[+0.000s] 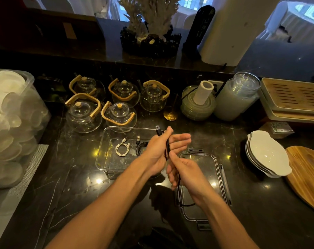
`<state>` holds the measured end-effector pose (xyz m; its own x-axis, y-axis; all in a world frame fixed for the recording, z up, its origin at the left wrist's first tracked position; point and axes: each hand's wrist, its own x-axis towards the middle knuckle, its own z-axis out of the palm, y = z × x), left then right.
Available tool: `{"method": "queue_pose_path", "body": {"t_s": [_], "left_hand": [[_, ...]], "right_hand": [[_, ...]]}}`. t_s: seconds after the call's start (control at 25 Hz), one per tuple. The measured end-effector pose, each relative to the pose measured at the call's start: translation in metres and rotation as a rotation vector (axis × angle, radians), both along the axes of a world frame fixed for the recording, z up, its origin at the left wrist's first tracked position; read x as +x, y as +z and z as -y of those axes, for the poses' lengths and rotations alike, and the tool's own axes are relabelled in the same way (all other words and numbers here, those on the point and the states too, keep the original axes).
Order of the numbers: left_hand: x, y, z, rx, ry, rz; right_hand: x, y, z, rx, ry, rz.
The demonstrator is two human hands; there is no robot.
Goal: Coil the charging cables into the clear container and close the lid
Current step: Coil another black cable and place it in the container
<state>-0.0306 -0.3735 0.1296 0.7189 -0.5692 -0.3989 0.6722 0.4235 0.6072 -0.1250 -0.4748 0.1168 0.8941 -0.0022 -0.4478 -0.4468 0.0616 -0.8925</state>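
A black cable (167, 147) is held above the dark marble counter (77, 177) by both hands. Its USB plug is pinched upright at the top of the left hand (157, 150), whose fingers are stretched out flat, while the cable's lower run is gripped by the right hand (184, 172) and trails down in a loop over the clear lid (203, 187), which is laid flat on the counter. Just left of the hands, the open clear container (105, 155) is seen with a coiled white cable (122, 148) and a coiled black cable (141, 147) lying inside. Five glass teapots (83, 115) with wooden handles are grouped behind the container.
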Motion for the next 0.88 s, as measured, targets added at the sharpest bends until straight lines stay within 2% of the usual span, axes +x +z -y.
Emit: {"method": "queue_pose_path", "body": {"t_s": [0.12, 0.2, 0.28, 0.4, 0.56, 0.68, 0.76, 0.88], "left_hand": [[0.003, 0.007, -0.015, -0.092, -0.100, -0.011], [0.004, 0.007, -0.021, -0.147, -0.151, -0.009], [0.007, 0.005, -0.024, -0.206, -0.142, -0.005], [0.011, 0.003, -0.025, -0.252, -0.059, -0.013], [0.014, 0.004, -0.029, -0.305, -0.044, -0.053], [0.012, 0.007, -0.027, -0.359, -0.144, -0.109], [0.008, 0.007, -0.026, -0.350, -0.214, -0.108], [0.008, 0.002, -0.028, -0.321, -0.278, -0.094]], "right_hand": [[-0.001, -0.012, 0.004, -0.043, 0.079, -0.035], [0.000, -0.017, 0.011, 0.044, 0.129, -0.033], [-0.001, -0.021, 0.018, 0.161, 0.172, -0.042], [-0.004, -0.030, 0.021, 0.224, 0.217, -0.068], [-0.004, -0.032, 0.015, 0.445, 0.097, 0.007], [0.004, -0.022, 0.010, 0.604, 0.075, 0.027], [0.009, -0.014, 0.005, 0.578, 0.060, 0.024], [0.012, -0.010, 0.001, 0.465, -0.073, 0.065]]}}
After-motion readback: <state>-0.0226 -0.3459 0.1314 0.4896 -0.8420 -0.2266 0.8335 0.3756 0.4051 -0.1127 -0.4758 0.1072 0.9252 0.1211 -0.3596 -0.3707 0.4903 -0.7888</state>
